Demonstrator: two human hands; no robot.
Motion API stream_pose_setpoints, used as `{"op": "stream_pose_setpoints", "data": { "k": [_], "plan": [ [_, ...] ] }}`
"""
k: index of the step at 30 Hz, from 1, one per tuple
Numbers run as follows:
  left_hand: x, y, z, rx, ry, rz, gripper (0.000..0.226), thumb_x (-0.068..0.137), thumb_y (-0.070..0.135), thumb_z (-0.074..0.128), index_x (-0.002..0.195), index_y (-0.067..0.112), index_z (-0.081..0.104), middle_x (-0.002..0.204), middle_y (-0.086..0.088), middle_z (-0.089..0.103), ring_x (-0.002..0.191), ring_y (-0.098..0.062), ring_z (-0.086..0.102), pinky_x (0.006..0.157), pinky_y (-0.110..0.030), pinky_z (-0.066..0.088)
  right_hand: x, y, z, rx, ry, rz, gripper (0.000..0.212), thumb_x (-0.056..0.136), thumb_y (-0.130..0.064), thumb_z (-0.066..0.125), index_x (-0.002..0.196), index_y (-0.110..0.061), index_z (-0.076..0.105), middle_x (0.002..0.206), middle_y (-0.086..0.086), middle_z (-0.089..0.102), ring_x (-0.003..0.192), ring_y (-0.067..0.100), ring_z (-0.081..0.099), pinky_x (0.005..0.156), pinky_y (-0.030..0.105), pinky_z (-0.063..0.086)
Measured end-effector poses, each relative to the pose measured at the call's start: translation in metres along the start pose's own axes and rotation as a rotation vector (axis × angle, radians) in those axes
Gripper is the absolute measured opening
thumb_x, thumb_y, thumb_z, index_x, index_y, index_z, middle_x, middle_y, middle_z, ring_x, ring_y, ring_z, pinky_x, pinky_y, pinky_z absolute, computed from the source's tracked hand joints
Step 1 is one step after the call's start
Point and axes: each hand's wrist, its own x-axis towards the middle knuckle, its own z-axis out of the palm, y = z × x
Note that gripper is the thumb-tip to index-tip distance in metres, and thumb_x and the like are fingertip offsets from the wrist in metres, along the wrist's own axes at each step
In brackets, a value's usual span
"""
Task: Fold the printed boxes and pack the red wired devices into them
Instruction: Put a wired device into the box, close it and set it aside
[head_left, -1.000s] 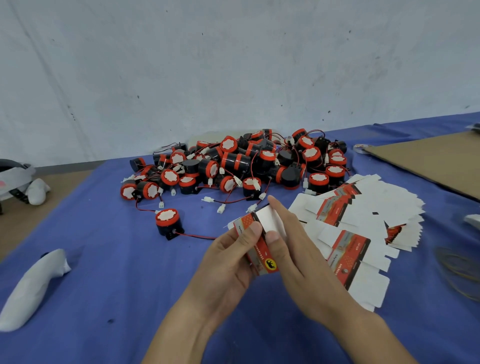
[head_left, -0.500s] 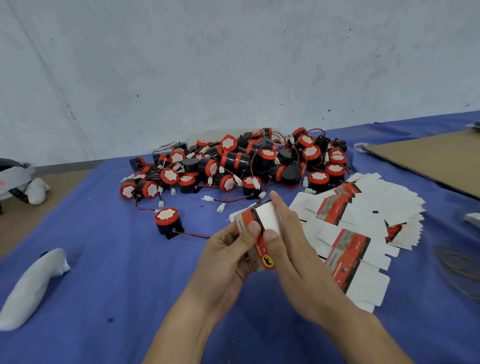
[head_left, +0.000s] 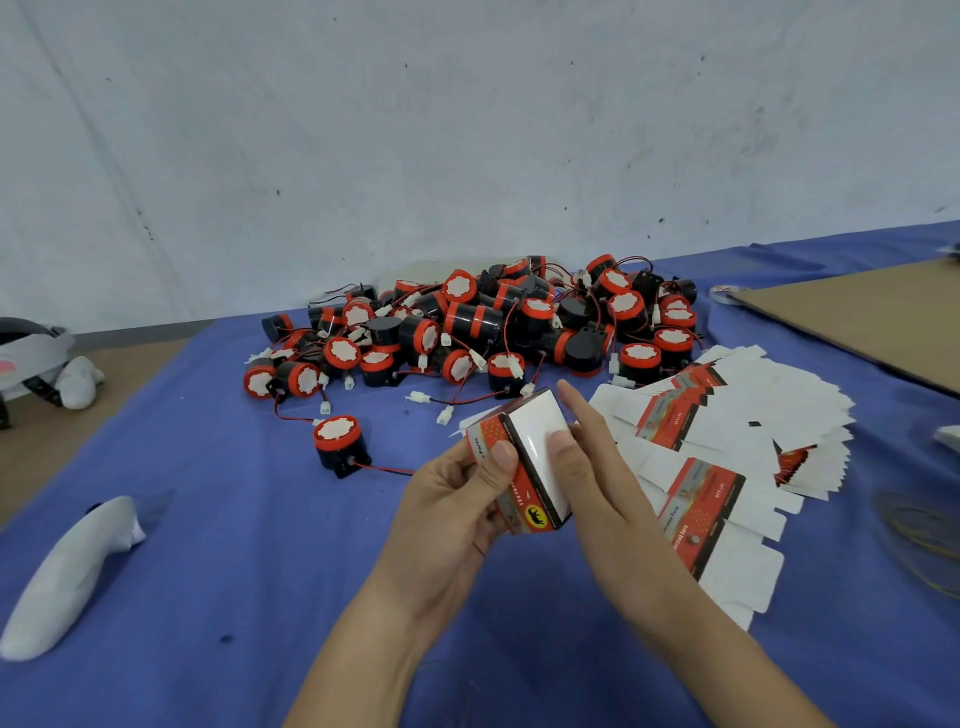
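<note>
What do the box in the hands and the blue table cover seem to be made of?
The box: thin printed cardboard, apparently glossy, since its white panel shows a sheen and its edges are sharply creased. The blue table cover: probably matte woven cloth, as it shows no shine and lies in soft folds.

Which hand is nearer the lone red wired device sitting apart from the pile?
Left. The left hand grips the printed box just right of the lone red wired device. The right hand presses the box's white panel, farther right.
</note>
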Motion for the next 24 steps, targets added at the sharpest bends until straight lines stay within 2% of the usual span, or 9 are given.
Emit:
{"op": "stream_pose_setpoints", "data": {
  "k": [3,5,12,16,18,19,21,22,24],
  "plan": [
    [0.001,0.0,-0.002,0.006,0.007,0.01,0.034,0.09,0.032,0.061,0.117,0.016,0.073,0.115,-0.02,0.072,0.103,-0.033,0.071,0.083,-0.038,0.06,0.003,-0.003,-0.001,-0.016,0.004,0.033,0.026,0.096,-0.05,0.047,0.11,-0.068,0.059,0.109,-0.032,0.067,0.104,-0.011,0.063,0.075,0.006,0.05],
    [0.001,0.0,-0.003,-0.005,0.013,0.009,0.035,0.088,0.03,0.06,0.116,0.014,0.074,0.114,-0.02,0.072,0.101,-0.032,0.072,0.08,-0.037,0.061,0.006,-0.004,-0.003,-0.022,0.005,0.055,0.025,0.095,-0.049,0.047,0.103,-0.065,0.064,0.104,-0.03,0.069,0.1,-0.009,0.065,0.073,0.007,0.051],
    [0.003,-0.001,-0.006,-0.017,-0.015,0.006,0.037,0.086,0.028,0.061,0.116,0.011,0.073,0.116,-0.019,0.072,0.103,-0.03,0.072,0.077,-0.031,0.059,0.01,0.0,-0.007,-0.049,0.04,0.067,0.025,0.092,-0.05,0.045,0.113,-0.052,0.058,0.098,-0.035,0.067,0.098,-0.01,0.065,0.07,0.007,0.051],
    [0.002,-0.002,-0.005,0.041,-0.024,0.016,0.043,0.09,0.028,0.057,0.128,0.009,0.063,0.118,-0.014,0.072,0.108,-0.029,0.07,0.081,-0.033,0.059,0.012,0.004,-0.007,-0.072,0.072,0.068,0.025,0.092,-0.048,0.041,0.112,-0.051,0.056,0.097,-0.042,0.064,0.099,-0.018,0.059,0.071,0.002,0.047],
    [0.001,-0.005,-0.005,0.209,-0.006,0.072,0.039,0.093,0.029,0.055,0.129,0.016,0.061,0.119,-0.002,0.073,0.11,-0.021,0.069,0.086,-0.03,0.058,0.013,0.007,-0.008,-0.08,0.089,0.088,0.024,0.097,-0.043,0.04,0.113,-0.049,0.058,0.102,-0.04,0.065,0.103,-0.016,0.059,0.078,0.005,0.048],
    [0.0,-0.007,-0.004,0.348,0.019,0.119,0.03,0.095,0.029,0.055,0.124,0.024,0.062,0.114,0.009,0.073,0.106,-0.012,0.069,0.086,-0.024,0.056,0.013,0.01,-0.008,-0.073,0.098,0.099,0.025,0.1,-0.04,0.04,0.115,-0.047,0.059,0.106,-0.035,0.067,0.105,-0.012,0.06,0.084,0.009,0.05],
    [-0.004,-0.012,-0.004,0.677,0.078,0.222,0.012,0.101,0.022,0.054,0.1,0.034,0.058,0.091,0.025,0.066,0.085,0.002,0.061,0.075,-0.012,0.047,0.014,0.015,-0.01,-0.053,0.126,0.125,0.029,0.1,-0.043,0.038,0.12,-0.044,0.06,0.113,-0.026,0.069,0.11,-0.006,0.061,0.094,0.016,0.049],
    [-0.005,-0.016,-0.006,0.866,0.088,0.275,0.019,0.103,0.018,0.052,0.092,0.034,0.052,0.086,0.024,0.061,0.081,0.0,0.056,0.072,-0.013,0.043,0.015,0.016,-0.01,-0.042,0.144,0.134,0.034,0.098,-0.048,0.037,0.123,-0.043,0.059,0.117,-0.022,0.068,0.113,-0.003,0.061,0.097,0.019,0.048],
    [-0.006,-0.023,-0.011,1.192,0.027,0.369,0.023,0.102,0.013,0.048,0.097,0.035,0.05,0.092,0.018,0.056,0.088,-0.007,0.05,0.079,-0.022,0.041,0.016,0.015,-0.013,-0.022,0.172,0.146,0.046,0.092,-0.055,0.036,0.13,-0.04,0.057,0.125,-0.017,0.065,0.118,0.001,0.059,0.098,0.019,0.046]
  ]
}}
